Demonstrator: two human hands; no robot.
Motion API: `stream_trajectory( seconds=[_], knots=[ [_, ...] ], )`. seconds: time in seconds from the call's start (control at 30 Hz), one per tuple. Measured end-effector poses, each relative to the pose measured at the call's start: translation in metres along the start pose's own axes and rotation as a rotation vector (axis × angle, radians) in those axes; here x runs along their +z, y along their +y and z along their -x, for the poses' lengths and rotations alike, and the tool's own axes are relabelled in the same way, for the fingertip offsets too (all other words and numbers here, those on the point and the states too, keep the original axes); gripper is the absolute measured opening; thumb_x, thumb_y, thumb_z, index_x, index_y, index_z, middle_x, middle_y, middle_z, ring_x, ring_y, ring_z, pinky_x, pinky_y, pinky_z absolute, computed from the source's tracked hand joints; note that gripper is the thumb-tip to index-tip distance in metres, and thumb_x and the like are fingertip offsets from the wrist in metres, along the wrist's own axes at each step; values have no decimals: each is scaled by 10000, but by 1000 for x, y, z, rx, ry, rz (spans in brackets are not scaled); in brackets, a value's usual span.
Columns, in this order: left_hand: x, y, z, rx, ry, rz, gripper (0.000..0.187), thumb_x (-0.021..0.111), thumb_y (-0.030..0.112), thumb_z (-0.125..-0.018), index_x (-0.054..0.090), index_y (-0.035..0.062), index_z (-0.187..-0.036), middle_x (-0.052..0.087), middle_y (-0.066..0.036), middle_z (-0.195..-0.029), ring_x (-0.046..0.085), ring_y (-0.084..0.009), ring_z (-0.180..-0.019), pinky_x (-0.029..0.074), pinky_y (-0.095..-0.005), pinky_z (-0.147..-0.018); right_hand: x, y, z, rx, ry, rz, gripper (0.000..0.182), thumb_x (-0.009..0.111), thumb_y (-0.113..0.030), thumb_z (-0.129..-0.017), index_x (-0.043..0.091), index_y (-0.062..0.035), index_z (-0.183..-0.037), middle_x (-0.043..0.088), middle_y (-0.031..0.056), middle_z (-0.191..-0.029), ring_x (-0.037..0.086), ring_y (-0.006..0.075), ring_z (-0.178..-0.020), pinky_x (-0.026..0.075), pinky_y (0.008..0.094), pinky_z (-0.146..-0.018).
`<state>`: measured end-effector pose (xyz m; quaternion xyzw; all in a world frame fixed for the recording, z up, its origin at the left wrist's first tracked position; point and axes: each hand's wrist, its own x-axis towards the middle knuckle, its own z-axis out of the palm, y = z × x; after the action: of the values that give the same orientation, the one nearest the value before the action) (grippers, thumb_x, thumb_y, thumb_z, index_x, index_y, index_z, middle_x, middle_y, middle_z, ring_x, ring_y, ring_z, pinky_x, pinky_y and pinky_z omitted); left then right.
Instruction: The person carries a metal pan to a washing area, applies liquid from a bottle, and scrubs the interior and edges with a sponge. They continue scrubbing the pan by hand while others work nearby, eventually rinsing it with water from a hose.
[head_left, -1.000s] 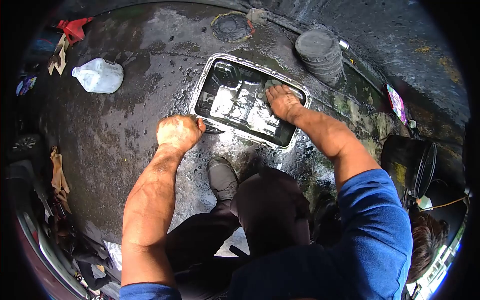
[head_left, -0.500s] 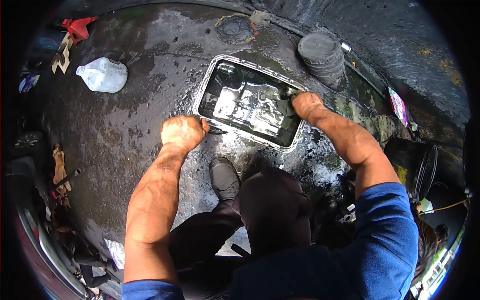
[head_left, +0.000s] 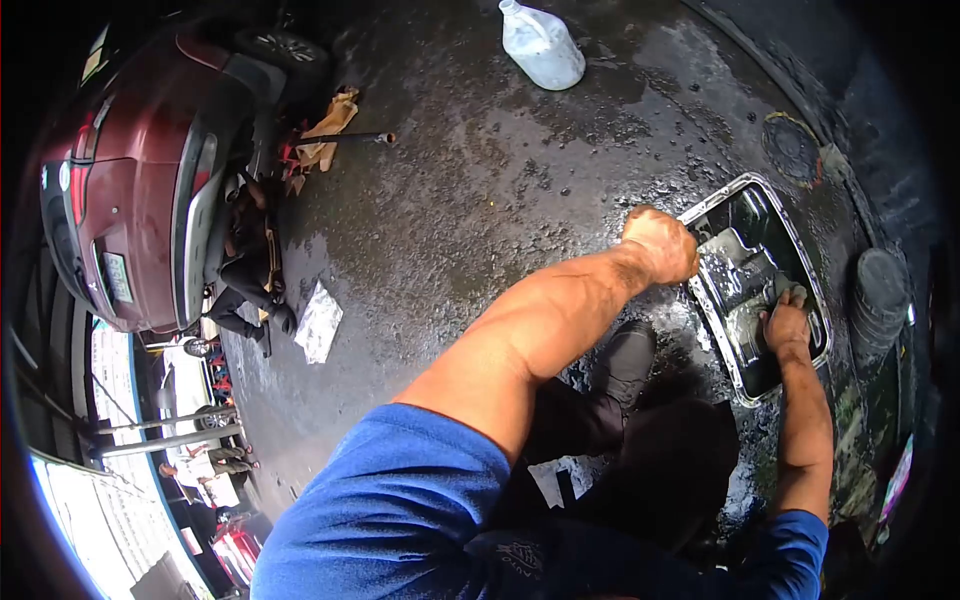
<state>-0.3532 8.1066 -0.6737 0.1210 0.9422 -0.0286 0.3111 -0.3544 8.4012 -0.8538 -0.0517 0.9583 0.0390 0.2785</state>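
Note:
A rectangular metal pan (head_left: pixel 708 318) with a pale flanged rim lies on the dark, wet floor at the right, with shiny liquid inside. My left hand (head_left: pixel 662 245) is closed on its upper left rim. Inside the pan, near its lower right side, my right hand (head_left: pixel 787 322) is bent over a small grey cloth-like piece (head_left: pixel 784 287), partly hidden by the fingers.
A whitish plastic jug (head_left: pixel 545 48) lies at the top. Near the right edge stands a dark ribbed bucket (head_left: pixel 880 300). At the left are a red car (head_left: pixel 150 190), a person (head_left: pixel 250 260) beside it, a pipe (head_left: pixel 365 138) and a plastic sheet (head_left: pixel 318 322).
The view has turned left, so the pan and jug appear further right and the car shows fully. My right hand has moved from the pan's right end to its inside.

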Motion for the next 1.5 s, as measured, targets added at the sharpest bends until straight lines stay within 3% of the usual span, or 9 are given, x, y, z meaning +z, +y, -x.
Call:
stream_trajectory(
  seconds=[0.13, 0.17, 0.37, 0.53, 0.83, 1.0, 1.1, 1.27, 1.5],
  knots=[
    [1, -3, 4, 6, 27, 29, 436, 480, 430, -915, 753, 104, -1011, 733, -117, -1013, 696, -293, -993, 507, -459, -901, 34, 25, -48, -53, 94, -5, 379, 497, -288, -979, 604, -48, -1252, 547, 252, -1348, 653, 382, -1075, 550, 448, -907],
    [5, -3, 3, 13, 47, 44, 437, 482, 433, -916, 754, 106, -1019, 732, -121, -1018, 694, -295, -1000, 506, -459, -906, 16, 22, -44, -75, 103, 69, 298, 496, -216, -958, 713, -36, -1057, 687, 218, -1112, 694, 363, -976, 579, 447, -827],
    [7, -5, 10, 37, 79, 43, 380, 525, 414, -898, 765, 137, -997, 736, -83, -1020, 695, -261, -1001, 507, -437, -889, 3, 77, -19, -133, 353, 6, 292, 507, -209, -917, 713, -36, -805, 703, 222, -858, 699, 402, -831, 569, 491, -731],
    [8, -9, 7, 61, 97, 65, 354, 543, 405, -883, 766, 149, -984, 737, -69, -1014, 696, -255, -997, 507, -434, -887, 28, 127, 8, 23, 211, -63, 291, 555, -304, -898, 717, -90, -1011, 683, 252, -1015, 654, 448, -973, 549, 501, -817],
    [7, -7, 5, 45, 99, 60, 361, 527, 392, -886, 765, 137, -976, 738, -80, -1008, 698, -264, -984, 497, -447, -896, 77, 45, -89, -174, 340, 100, 188, 536, -168, -900, 690, -63, -924, 688, 203, -1004, 682, 383, -919, 564, 475, -734],
    [10, -7, 5, 45, 90, 84, 355, 539, 393, -876, 766, 144, -988, 739, -75, -1020, 695, -272, -1000, 482, -473, -913, 105, 94, -50, -304, 135, 326, 195, 512, -143, -903, 700, -92, -906, 690, 180, -916, 676, 390, -814, 559, 486, -763],
    [13, -7, 5, 53, 103, 89, 365, 532, 397, -889, 765, 131, -980, 739, -75, -1014, 698, -272, -991, 489, -468, -909, 73, 85, -24, -408, 345, 302, 225, 498, -147, -916, 717, -96, -924, 704, 186, -959, 689, 389, -888, 563, 475, -784],
    [19, 3, 6, 40, 96, 112, 377, 520, 396, -897, 761, 120, -981, 736, -89, -1009, 703, -276, -969, 507, -461, -888, 41, 51, -71, -116, 216, 110, 240, 497, -161, -918, 716, -65, -890, 708, 196, -983, 693, 389, -899, 566, 477, -773],
    [17, 4, 9, 17, 99, 129, 401, 518, 421, -899, 758, 115, -993, 735, -92, -998, 700, -278, -976, 497, -462, -915, 13, 74, -82, -56, 318, -94, 312, 451, -225, -949, 702, -41, -930, 696, 227, -977, 665, 432, -951, 538, 514, -795]
  ],
)
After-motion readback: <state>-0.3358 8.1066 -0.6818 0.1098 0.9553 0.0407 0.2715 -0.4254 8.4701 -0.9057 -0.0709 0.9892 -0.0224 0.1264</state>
